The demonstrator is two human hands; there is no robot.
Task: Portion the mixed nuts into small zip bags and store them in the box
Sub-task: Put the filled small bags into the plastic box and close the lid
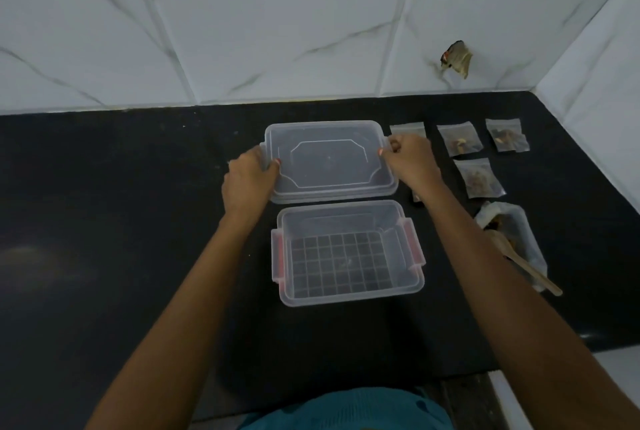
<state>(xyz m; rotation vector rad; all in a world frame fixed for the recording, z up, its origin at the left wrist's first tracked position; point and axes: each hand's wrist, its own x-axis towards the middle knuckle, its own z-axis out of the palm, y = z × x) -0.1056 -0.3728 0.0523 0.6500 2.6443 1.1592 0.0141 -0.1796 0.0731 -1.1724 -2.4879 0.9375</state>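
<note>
Okay, I'm looking down at the black counter (138, 222), and both hands are on the lid (329, 161). My left hand (251, 175) grips its left short end and my right hand (410, 159) pinches the right one, fingers curled over each edge. The lid sits just beyond the box (346, 296), top face up. I can't tell if it's resting on the counter or just above it.

Progress looks good. The small zip bags (459, 140) lie filled in a cluster to the right, at least four of them, one half hidden behind my right hand. The big nut bag (519, 232) sits nearer me with the wooden spoon (533, 272) poking out of it. So portioning looks mostly done. Storing hasn't begun: the box is open and nothing is in it, red latches hanging at both ends.

The box opens straight up, its long axis running left to right, and the lid lies parallel to it.
</note>
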